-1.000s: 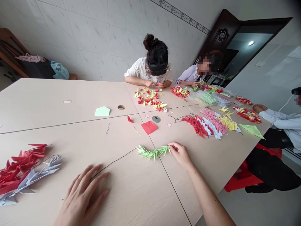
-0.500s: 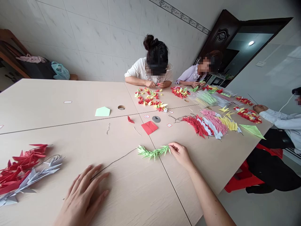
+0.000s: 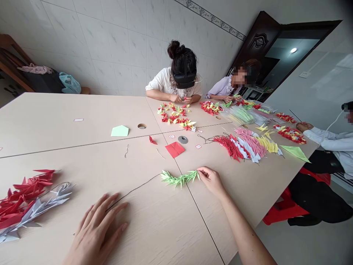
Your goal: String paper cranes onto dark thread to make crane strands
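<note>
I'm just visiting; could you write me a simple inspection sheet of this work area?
Surface: pale, jointed tabletop.
Job's things: green paper string, dark cord extending from its left end.
Clutter: red paper square, pale-green paper; red paper string and white paper string at left.
Hands: left hand spread over the cord; right hand pinching the green string's right end.
Cables: white cable beside a co-worker at far right.
Surroundings: tiled wall, dark door.

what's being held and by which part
The right hand pinches the green garland at its end away from the black cord. The left hand lies spread over that cord, apparently gripping nothing.
</note>
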The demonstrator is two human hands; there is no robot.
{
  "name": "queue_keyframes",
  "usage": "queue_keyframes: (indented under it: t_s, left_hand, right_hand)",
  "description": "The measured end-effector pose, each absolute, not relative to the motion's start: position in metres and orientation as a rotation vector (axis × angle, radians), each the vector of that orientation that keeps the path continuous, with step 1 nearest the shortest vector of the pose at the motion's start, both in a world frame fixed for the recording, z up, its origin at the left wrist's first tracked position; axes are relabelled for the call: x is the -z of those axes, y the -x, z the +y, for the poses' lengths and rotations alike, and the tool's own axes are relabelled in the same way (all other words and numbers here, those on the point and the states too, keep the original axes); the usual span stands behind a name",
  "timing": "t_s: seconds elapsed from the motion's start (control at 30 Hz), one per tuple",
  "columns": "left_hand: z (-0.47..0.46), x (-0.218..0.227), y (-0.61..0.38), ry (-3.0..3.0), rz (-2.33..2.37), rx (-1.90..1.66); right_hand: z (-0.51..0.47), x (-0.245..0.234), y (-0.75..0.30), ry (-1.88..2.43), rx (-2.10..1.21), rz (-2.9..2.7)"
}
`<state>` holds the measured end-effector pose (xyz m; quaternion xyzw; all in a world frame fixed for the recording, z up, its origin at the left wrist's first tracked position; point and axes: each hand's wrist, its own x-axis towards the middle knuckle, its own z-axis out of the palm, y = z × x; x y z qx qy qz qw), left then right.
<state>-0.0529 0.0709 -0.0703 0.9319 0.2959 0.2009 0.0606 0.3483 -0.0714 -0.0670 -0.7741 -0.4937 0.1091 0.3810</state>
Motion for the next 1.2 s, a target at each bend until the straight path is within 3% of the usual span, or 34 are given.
queue_keyframes:
  t_s: [0.6,0.9,1.2]
  left_hand:
    - [0.072,0.071,0.052,-2.822,0.895,-0.605]
    - [0.073,0.072,0.053,-2.821,0.871,-0.643]
    - [0.074,0.079,0.056,-2.795,0.915,-0.576]
  right_hand:
    - [-0.07,0.068,-0.346,2.084,-0.224,-1.246]
    - [-0.11,0.054,-0.401,2.502,0.102,-0.675]
    - [-0.177,0.045,-0.414,2.651,0.04,-0.447]
